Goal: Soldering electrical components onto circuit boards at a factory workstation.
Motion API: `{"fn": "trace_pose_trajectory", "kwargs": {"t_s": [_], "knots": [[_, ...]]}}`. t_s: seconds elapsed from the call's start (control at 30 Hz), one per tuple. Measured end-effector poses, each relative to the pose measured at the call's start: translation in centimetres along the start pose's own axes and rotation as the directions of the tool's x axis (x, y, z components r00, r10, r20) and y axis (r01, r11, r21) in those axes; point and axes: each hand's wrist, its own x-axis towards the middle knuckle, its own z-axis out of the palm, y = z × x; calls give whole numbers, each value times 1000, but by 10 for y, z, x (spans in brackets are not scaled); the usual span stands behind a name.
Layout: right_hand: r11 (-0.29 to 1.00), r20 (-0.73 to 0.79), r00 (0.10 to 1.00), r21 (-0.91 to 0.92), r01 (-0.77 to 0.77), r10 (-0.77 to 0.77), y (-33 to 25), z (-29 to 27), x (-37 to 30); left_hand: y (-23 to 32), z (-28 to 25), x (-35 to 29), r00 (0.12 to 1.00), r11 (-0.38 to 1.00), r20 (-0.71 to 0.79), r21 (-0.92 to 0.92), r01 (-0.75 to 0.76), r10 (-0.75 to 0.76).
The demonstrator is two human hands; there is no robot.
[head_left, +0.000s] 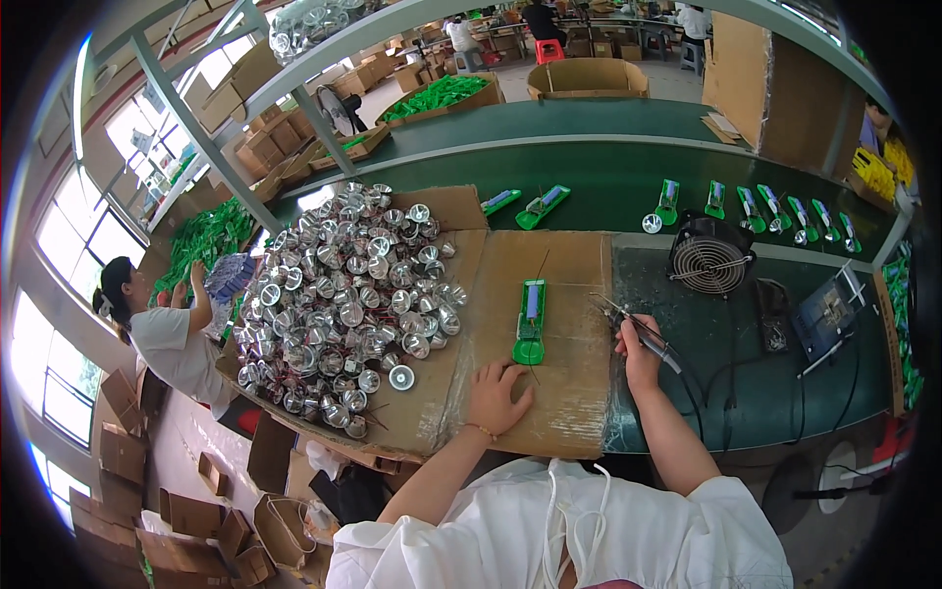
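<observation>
A person in a white top sits at a workbench covered with a flat sheet of brown cardboard [569, 393]. Their left hand [497, 395] rests on the cardboard with fingers loosely curled, holding nothing, its fingertips just beside the round lower end of a long green plastic housing [530, 322] that lies flat in the middle of the sheet. Their right hand [638, 355] is closed around the handle of a soldering iron [633, 324], whose thin tip points up and left, near the green housing but apart from it. To the left, a large heap of shiny silver reflector cups [343, 304] covers the cardboard. Behind the right hand stands a small black fan [708, 257]. A row of similar green housings [756, 208] lies on the dark green conveyor belt [608, 182] beyond.
</observation>
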Motion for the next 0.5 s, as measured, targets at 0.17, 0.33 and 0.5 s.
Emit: {"fn": "trace_pose_trajectory", "kwargs": {"t_s": [0.17, 0.33, 0.5], "knots": [[1000, 5, 1000, -6, -17, 17, 3, 2, -2, -1, -2, -3, 1000, 1000, 1, 18, 17, -17], [998, -27, 999, -49, -29, 27, -1, -1, 2, -4, 6, -3, 995, 993, -75, -104, 53, -61], [999, -42, 999, -33, -24, 22, -3, -1, 3, -16, 11, 31, 927, 959, -265, 25, 282, -266]]}}
